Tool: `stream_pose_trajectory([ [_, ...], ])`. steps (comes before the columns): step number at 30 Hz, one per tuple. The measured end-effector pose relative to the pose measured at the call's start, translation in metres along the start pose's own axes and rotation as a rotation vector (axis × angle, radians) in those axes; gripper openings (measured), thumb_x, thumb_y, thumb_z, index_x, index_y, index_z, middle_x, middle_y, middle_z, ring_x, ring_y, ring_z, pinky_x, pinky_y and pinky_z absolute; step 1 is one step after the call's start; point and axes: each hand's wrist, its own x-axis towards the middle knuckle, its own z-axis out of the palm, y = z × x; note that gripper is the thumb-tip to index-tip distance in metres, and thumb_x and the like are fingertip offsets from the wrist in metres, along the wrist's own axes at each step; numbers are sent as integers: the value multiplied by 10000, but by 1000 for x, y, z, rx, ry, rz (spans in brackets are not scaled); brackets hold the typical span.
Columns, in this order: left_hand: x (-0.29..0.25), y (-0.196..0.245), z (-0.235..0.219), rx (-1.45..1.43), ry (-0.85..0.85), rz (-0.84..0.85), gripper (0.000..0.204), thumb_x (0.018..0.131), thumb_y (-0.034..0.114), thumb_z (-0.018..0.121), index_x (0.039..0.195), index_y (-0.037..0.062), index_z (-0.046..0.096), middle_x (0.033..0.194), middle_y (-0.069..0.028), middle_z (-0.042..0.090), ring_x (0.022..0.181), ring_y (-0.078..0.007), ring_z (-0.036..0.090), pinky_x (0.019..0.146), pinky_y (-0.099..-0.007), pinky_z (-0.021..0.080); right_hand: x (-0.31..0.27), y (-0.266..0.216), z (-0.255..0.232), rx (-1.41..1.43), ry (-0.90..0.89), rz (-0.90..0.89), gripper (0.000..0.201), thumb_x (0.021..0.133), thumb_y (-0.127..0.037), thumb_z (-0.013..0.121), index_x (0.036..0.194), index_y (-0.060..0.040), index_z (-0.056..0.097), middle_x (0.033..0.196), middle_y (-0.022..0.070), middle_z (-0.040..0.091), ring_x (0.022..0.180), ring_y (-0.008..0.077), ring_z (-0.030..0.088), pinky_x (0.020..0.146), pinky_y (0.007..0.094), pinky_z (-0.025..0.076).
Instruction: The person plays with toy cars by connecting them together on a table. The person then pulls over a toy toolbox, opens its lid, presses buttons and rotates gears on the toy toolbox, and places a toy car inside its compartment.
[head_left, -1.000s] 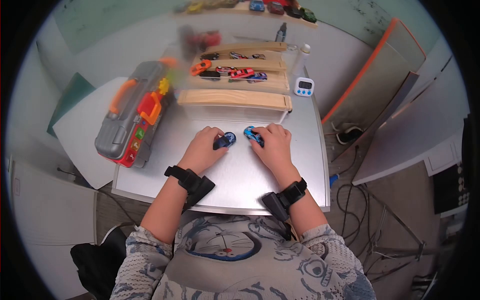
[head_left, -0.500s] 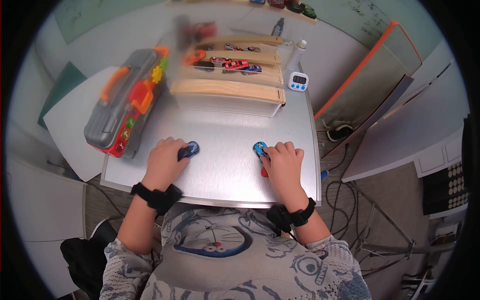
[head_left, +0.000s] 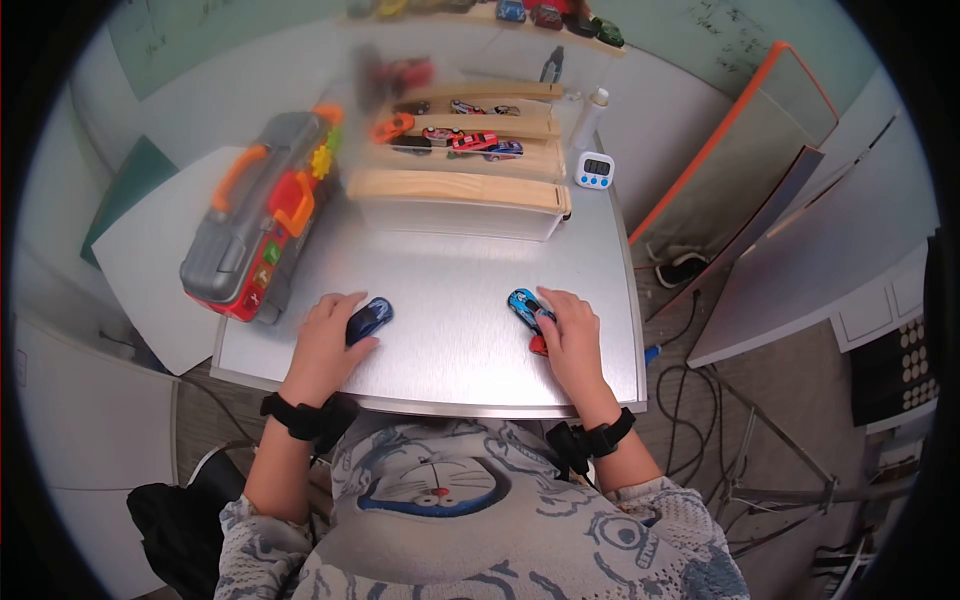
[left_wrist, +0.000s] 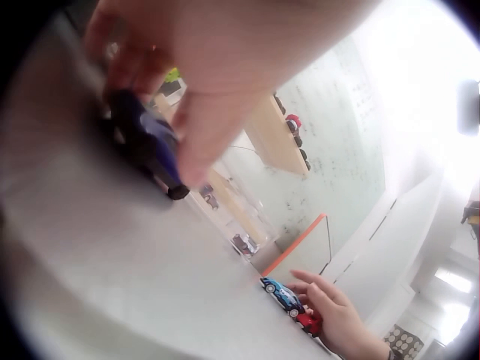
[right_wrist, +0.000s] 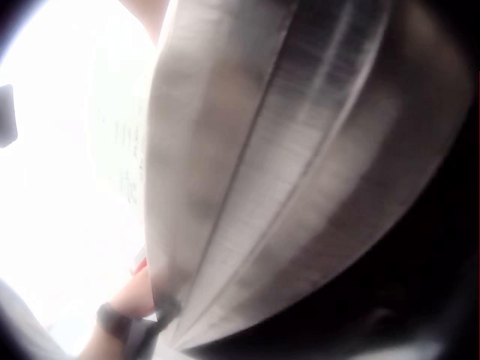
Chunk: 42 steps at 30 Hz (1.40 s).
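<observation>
A dark blue toy car [head_left: 370, 320] stands on the left of the metal-topped table, with my left hand [head_left: 325, 340] gripping it between fingers and thumb. That car also shows close up in the left wrist view, between the left fingers [left_wrist: 124, 71] and thumb. Across the table my right hand [head_left: 572, 340] holds a light blue toy car [head_left: 524, 306] by its rear end, the thumb lying over it. Directly behind that car, partly hidden under the hand, is a red toy car [left_wrist: 309, 322]. The right wrist view shows mostly the blurred table edge [right_wrist: 255, 165].
A grey toy toolbox [head_left: 245, 215] with orange handles stands at the left. Clear boxes with wooden lids [head_left: 460, 188] and several toy cars on them fill the back, beside a white timer [head_left: 594, 170] and a bottle [head_left: 590, 115]. A shelf [head_left: 500, 18] holds more cars.
My hands have moved apart from the table's middle toward its left and right sides and nearer me, each with its car. The red car by the right hand has come into view.
</observation>
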Motion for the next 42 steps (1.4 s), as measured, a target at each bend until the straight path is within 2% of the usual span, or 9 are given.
stream_pose_trajectory([
  [2,8,9,3,-69,61,24,603,698,124,694,1223,24,414,1127,-185,472,1017,-343,476,886,-382,381,1,8,3,360,263,141,255,840,-95,496,1084,-42,545,1034,90,550,884,213,505,772,300,404],
  [6,14,11,5,-126,57,-22,581,710,149,689,1208,7,426,1136,-182,482,1057,-339,466,907,-379,376,-6,20,1,534,255,380,253,834,-86,510,1082,-38,537,1022,82,545,869,181,500,753,273,412],
  [8,12,-1,12,-45,5,15,584,703,131,687,1212,10,427,1130,-143,490,928,-255,501,832,-332,418,-7,21,2,447,206,320,263,811,-100,543,1068,-42,545,1006,97,548,863,216,512,763,307,414],
  [14,24,16,4,-19,-104,-11,539,715,173,684,1175,-1,464,1113,-161,509,996,-292,496,869,-343,409,5,3,0,173,49,64,386,679,-179,678,1039,-67,599,1007,113,571,909,288,525,797,375,411],
  [20,53,31,18,121,-179,45,461,702,170,692,1106,15,532,1018,-139,555,965,-312,519,845,-363,427,18,-2,8,20,-95,83,316,708,-177,654,1008,-88,613,963,64,578,879,243,522,750,353,421],
  [31,48,15,15,-97,-84,-16,376,721,71,648,1081,12,559,940,-154,575,819,-302,567,761,-344,457,18,-17,-6,28,123,61,328,723,-183,653,1020,-70,574,971,64,570,868,249,527,750,352,413],
  [36,49,6,13,-316,-54,-155,441,769,80,623,1188,23,498,910,-108,560,714,-193,558,669,-285,463,6,-34,-36,377,-292,-233,280,749,-107,635,1023,-74,586,1001,100,591,939,270,543,825,349,435],
  [39,51,1,8,-548,-112,-229,458,825,95,574,1263,53,445,931,-48,530,734,-111,536,640,-244,452,3,-29,-24,550,-520,-225,291,765,-120,634,1047,-70,580,1048,102,582,966,256,545,850,339,436],
  [42,54,0,3,-648,-118,-222,394,872,92,492,1263,69,443,886,11,516,778,-69,494,663,-209,416,18,-25,-24,568,-426,-28,287,772,-60,606,1055,-39,560,1018,108,566,965,239,546,862,320,426],
])
